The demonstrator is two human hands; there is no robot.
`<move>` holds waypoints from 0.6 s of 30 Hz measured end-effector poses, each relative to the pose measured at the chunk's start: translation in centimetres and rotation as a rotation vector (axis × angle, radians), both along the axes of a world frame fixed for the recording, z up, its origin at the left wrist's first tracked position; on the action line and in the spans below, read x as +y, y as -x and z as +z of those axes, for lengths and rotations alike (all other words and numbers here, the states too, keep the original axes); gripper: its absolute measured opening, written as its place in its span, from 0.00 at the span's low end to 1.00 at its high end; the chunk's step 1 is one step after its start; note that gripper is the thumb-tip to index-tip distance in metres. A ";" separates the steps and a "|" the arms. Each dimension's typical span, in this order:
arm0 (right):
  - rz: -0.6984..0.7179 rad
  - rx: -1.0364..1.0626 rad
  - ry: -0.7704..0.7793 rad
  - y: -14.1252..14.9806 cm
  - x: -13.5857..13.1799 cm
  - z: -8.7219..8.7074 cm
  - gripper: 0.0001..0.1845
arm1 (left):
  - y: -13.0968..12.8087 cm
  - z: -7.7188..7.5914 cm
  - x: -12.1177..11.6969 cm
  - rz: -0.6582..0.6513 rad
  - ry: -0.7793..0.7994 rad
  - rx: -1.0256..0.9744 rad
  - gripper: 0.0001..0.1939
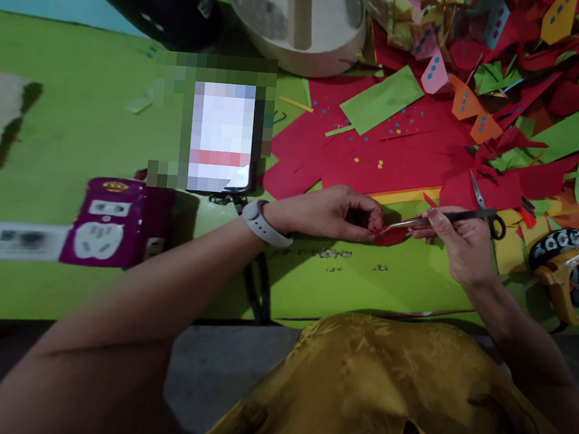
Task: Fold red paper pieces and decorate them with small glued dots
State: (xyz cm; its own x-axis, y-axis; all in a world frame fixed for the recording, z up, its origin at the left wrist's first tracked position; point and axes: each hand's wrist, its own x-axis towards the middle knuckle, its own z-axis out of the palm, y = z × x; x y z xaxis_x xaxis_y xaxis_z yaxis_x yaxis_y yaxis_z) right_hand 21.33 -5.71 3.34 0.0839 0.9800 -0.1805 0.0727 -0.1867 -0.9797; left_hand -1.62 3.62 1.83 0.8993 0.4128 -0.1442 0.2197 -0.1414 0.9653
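My left hand (pixel 343 211), with a pale band on its wrist, is closed at the fingertips on a small red paper piece (pixel 394 236). My right hand (pixel 470 248) is closed around slim metal tweezers (pixel 412 221), whose tips reach the red piece beside my left fingertips. A pair of scissors (pixel 498 225) with black handles appears tucked in the same hand, one blade pointing up and away. Fingers hide part of both tools. Beneath and beyond my hands lie red paper sheets (pixel 366 139) with tiny blue and yellow bits scattered on them.
Cut paper shapes with blue dots (pixel 482 125) heap at the far right. A green strip (pixel 381 100) lies on the red sheets. A phone (pixel 240 178), mostly pixelated, stands left of centre near a purple power socket (pixel 101 222). A yellow-black tape dispenser (pixel 565 275) sits right.
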 end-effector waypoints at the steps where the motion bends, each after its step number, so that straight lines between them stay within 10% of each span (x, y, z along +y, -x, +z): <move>1: -0.001 -0.007 0.003 0.1 0.0 0.1 0.16 | 0.0 0.0 0.0 0.000 0.000 0.004 0.10; 18: 0.015 -0.093 -0.032 0.1 -0.4 0.5 0.14 | 0.0 -0.1 0.0 0.000 -0.004 0.018 0.10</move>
